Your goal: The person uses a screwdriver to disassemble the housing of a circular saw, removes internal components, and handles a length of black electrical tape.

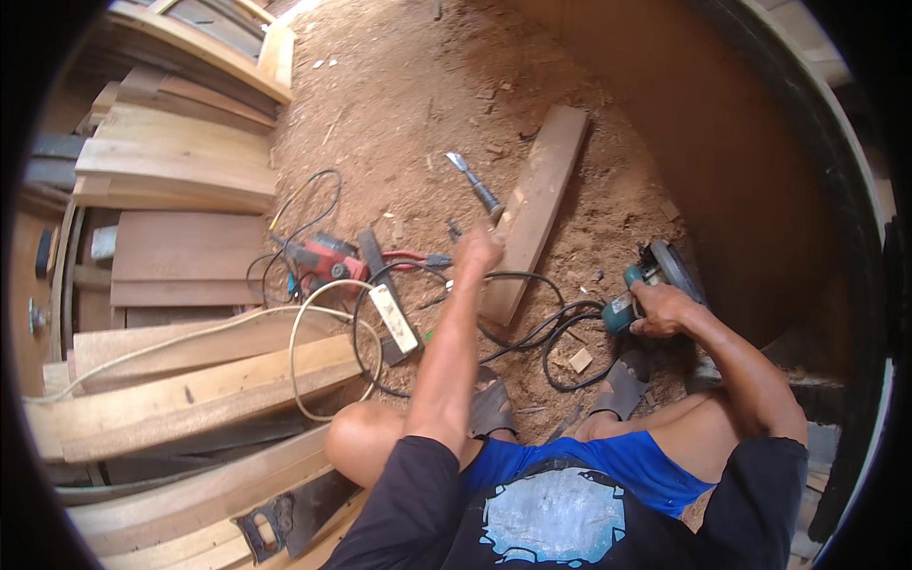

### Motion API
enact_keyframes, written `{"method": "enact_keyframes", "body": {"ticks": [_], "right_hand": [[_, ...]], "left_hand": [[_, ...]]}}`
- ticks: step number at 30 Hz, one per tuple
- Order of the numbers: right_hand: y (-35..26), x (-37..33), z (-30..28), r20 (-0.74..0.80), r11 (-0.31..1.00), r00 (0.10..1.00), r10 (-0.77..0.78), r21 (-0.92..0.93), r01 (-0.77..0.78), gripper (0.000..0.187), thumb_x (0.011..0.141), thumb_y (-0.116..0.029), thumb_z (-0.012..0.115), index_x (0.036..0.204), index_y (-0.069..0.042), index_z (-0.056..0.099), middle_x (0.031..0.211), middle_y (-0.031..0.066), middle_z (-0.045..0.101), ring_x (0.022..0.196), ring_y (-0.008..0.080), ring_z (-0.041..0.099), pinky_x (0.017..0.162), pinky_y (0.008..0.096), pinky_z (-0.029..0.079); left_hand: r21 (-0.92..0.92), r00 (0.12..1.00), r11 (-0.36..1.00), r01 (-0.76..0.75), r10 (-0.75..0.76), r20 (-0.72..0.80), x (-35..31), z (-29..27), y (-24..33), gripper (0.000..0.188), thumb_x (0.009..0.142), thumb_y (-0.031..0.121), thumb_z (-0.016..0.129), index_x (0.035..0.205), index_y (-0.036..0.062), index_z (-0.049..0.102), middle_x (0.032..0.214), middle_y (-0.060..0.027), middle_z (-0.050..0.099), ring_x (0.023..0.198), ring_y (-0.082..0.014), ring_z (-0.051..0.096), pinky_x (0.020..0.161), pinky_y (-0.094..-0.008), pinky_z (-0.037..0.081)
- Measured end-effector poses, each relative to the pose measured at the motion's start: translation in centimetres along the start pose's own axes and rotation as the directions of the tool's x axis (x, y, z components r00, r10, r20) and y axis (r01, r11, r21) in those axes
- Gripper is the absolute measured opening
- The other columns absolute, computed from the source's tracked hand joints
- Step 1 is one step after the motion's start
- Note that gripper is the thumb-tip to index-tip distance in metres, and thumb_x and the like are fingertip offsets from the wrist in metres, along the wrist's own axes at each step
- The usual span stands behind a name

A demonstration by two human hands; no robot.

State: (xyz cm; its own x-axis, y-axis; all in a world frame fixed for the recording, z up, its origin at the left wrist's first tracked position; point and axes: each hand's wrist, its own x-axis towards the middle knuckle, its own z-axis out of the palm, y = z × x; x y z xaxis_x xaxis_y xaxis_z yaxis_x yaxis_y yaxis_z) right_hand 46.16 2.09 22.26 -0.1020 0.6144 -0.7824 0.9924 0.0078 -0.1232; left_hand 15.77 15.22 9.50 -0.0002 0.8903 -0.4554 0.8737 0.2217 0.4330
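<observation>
A brown wooden board [541,204] lies slanting on the dusty ground before me, with a few pale patches on its left edge. My left hand [478,251] is at that edge, its fingers drawn together; what they hold, if anything, is hidden. Just beyond it lies a chisel [475,185] with a dark handle, its blade pointing away to the left. To the right, my right hand [665,310] is wrapped round the handle of a teal circular saw [619,313], whose dark round blade guard [676,268] faces away from me. The saw rests low by my right foot.
A red power tool [332,261] and a white power strip [393,318] on a dark bar lie left. Black cables [551,318] and a cream cord [294,351] loop across. Timber [180,161] is stacked left, with a handsaw [266,532] below. A brown panel [760,152] stands right.
</observation>
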Motion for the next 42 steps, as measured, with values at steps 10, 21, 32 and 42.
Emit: {"method": "enact_keyframes", "body": {"ticks": [10, 21, 32, 42], "right_hand": [[5.5, 0.1, 3.7, -0.085, 0.941, 0.994, -0.074, 0.323, 0.097, 0.046, 0.083, -0.027, 0.081, 0.116, -0.006, 0.058, 0.111, 0.0254, 0.068, 0.112, 0.042, 0.064, 0.094, 0.0487, 0.05], [6.0, 0.3, 2.3, 0.015, 0.981, 0.994, -0.111, 0.16, 0.107, 0.062, 0.081, -0.033, 0.081, 0.129, -0.001, 0.058, 0.12, 0.0253, 0.068, 0.117, 0.0422, 0.064, 0.098, 0.048, 0.051], [6.1, -7.9, -4.9, -0.568, 0.936, 0.804, 0.176, 0.35, 0.043, 0.043, 0.085, -0.031, 0.08, 0.112, -0.005, 0.059, 0.092, 0.0246, 0.07, 0.095, 0.042, 0.069, 0.081, 0.0504, 0.052], [9.1, -7.2, -3.5, -0.481, 0.759, 0.869, 0.117, 0.607, 0.234, 0.046, 0.083, -0.036, 0.081, 0.106, -0.001, 0.061, 0.079, 0.0046, 0.06, 0.078, 0.013, 0.054, 0.066, 0.0326, 0.043]], "left_hand": [[-0.033, 0.998, 0.998, 0.06, -0.06, 0.017, 7.5, 4.7, -4.9, 0.055, 0.1, 0.046, 0.051, 0.144, 0.0139, 0.056, 0.134, -0.0276, 0.064, 0.129, -0.0451, 0.058, 0.11, -0.051, 0.044], [-0.12, 0.989, 0.988, 0.093, -0.105, -0.101, 5.7, 4.3, -9.2, 0.037, 0.085, 0.028, 0.069, 0.111, 0.003, 0.075, 0.11, -0.026, 0.073, 0.108, -0.0405, 0.07, 0.094, -0.0482, 0.054], [0.02, 0.991, 0.995, -0.096, 0.097, -0.093, 7.1, 5.4, -8.0, 0.072, 0.089, 0.013, 0.057, 0.158, 0.016, 0.037, 0.114, -0.0289, 0.07, 0.106, -0.0458, 0.068, 0.09, -0.0537, 0.053], [-0.058, 0.974, 0.996, -0.062, 0.048, -0.223, 6.6, 6.1, -7.0, 0.027, 0.088, 0.023, 0.064, 0.103, 0.0025, 0.074, 0.101, -0.0278, 0.072, 0.099, -0.0454, 0.07, 0.086, -0.0533, 0.054]]}}
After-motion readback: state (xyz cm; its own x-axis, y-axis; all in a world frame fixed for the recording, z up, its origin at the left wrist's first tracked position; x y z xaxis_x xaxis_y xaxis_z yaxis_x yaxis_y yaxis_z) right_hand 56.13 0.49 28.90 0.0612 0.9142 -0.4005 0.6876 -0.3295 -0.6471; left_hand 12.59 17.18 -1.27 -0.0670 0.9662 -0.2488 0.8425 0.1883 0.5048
